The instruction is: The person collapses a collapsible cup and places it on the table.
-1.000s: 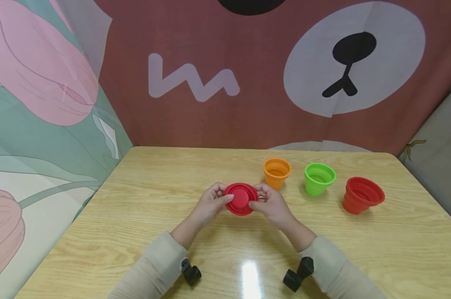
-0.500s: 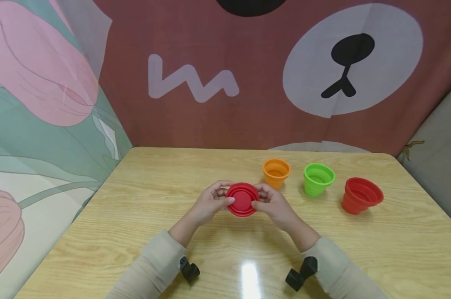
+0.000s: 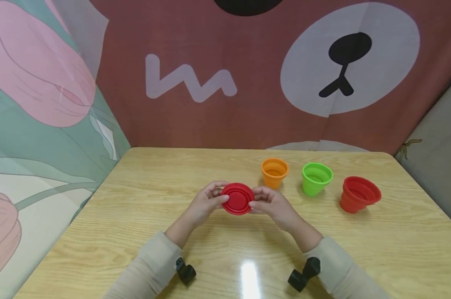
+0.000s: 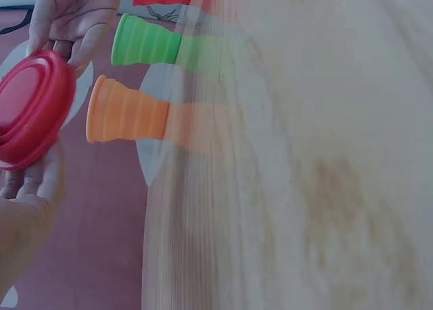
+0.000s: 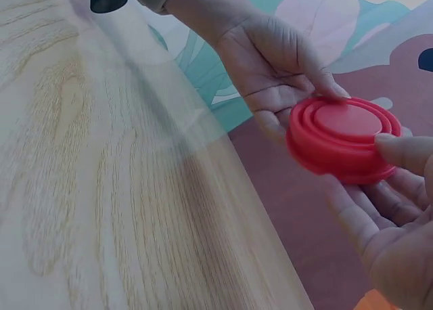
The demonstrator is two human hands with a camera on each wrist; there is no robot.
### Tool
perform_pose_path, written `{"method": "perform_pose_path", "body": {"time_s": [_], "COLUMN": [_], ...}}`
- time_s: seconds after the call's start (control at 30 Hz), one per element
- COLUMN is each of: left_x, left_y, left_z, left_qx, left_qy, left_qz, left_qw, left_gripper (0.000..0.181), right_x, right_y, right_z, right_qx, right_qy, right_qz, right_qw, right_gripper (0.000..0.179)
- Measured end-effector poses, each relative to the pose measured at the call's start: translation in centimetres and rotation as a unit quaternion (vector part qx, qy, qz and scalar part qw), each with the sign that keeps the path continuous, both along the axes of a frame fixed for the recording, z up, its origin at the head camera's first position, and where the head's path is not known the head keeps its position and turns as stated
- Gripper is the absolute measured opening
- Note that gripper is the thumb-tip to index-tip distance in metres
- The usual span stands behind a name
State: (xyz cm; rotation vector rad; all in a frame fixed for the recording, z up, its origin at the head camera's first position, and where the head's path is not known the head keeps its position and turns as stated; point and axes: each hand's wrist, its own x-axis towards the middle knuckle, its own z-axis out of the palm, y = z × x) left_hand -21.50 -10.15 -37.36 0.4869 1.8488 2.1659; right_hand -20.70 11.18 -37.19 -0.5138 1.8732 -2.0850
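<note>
Both hands (image 3: 205,204) (image 3: 273,207) pinch a flattened red cup (image 3: 238,199), while an orange cup (image 3: 273,177), green cup (image 3: 316,181) and deeper red cup (image 3: 358,195) stand mouth-up.

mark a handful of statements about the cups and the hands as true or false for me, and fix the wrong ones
1. The red disc is in the grip of both the left hand and the right hand. True.
2. The green cup stands between the orange cup and the red cup. True.
3. The orange cup lies on its side. False: it stands upright on the table.
4. The red disc rests flat on the table. False: it is held up off it.
5. Of the three cups, the red cup is nearest the right hand. False: the orange cup is.
6. The red disc has ring-shaped ridges. True.
</note>
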Motion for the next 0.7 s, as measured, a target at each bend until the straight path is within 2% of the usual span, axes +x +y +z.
{"method": "perform_pose_path", "body": {"time_s": [0.2, 0.47, 0.57, 0.7], "left_x": [-0.06, 0.03, 0.12, 0.19], "left_y": [-0.38, -0.64, -0.72, -0.74], "left_z": [-0.09, 0.03, 0.22, 0.46], "left_qx": [-0.015, 0.009, 0.019, 0.027], "left_qy": [-0.034, -0.062, -0.074, -0.088], "left_qz": [-0.002, -0.037, -0.044, -0.041], "left_qw": [0.9993, 0.9974, 0.9961, 0.9949], "left_gripper": [0.035, 0.015, 0.016, 0.02], "right_x": [0.22, 0.38, 0.35, 0.31], "right_y": [0.0, -0.16, -0.21, -0.24], "right_z": [-0.13, -0.17, -0.18, -0.2], "right_qx": [0.019, 0.059, 0.078, 0.073], "right_qy": [0.03, 0.062, 0.075, 0.083], "right_qz": [-0.029, -0.08, -0.098, -0.102], "right_qw": [0.999, 0.9931, 0.9893, 0.9886], "right_gripper": [0.035, 0.031, 0.029, 0.028]}}
